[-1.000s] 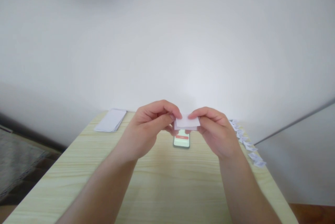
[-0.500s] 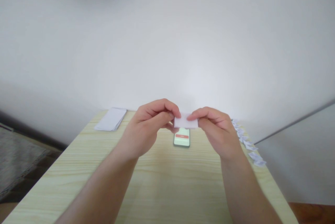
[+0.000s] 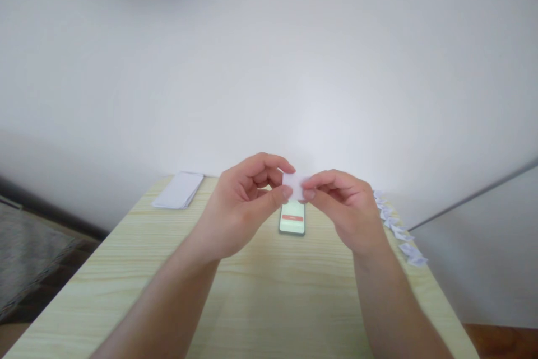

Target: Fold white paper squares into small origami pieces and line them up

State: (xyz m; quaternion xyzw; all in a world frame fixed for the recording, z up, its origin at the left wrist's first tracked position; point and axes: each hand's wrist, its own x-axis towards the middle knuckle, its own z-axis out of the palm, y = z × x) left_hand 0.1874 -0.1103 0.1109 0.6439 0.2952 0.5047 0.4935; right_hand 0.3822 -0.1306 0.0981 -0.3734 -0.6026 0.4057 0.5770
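Both hands are raised above the far half of a light wooden table (image 3: 252,303). My left hand (image 3: 246,205) and my right hand (image 3: 342,208) meet at their fingertips, pinching a small folded piece of white paper (image 3: 294,186) between them. Only a narrow part of the paper shows between the thumbs and forefingers. Directly below the paper a phone (image 3: 292,222) lies flat on the table with its screen lit, showing a red bar.
A stack of white paper sheets (image 3: 179,191) lies at the table's far left corner. Several small folded white paper pieces (image 3: 399,233) line the right edge. A white wall stands right behind the table. Dark floor and a grey mat lie to the left.
The hands have come closer together and the paper between them now looks much narrower, folded smaller. Both hands have risen slightly.
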